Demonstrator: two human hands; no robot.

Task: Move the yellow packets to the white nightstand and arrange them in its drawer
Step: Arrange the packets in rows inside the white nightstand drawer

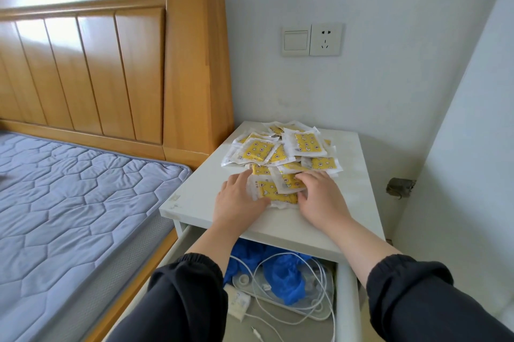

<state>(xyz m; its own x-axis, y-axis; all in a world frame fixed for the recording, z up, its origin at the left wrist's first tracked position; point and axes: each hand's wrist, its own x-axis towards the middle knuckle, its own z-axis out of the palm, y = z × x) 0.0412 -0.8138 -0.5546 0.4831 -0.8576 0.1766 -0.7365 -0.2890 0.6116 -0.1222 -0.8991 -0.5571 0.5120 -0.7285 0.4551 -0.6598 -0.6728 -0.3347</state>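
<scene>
Several yellow packets with clear edges lie in a loose heap on top of the white nightstand. At the heap's near edge, my left hand and my right hand flank a small bunch of packets. The left thumb lies against the bunch's lower left edge, and the right fingers curl onto its right side. Below the top, the nightstand's drawer stands pulled out toward me.
The drawer holds a blue cloth-like item, white cables and a small white packet. A wooden bed with a grey mattress stands to the left. A wall switch and socket are above, and a white wall stands to the right.
</scene>
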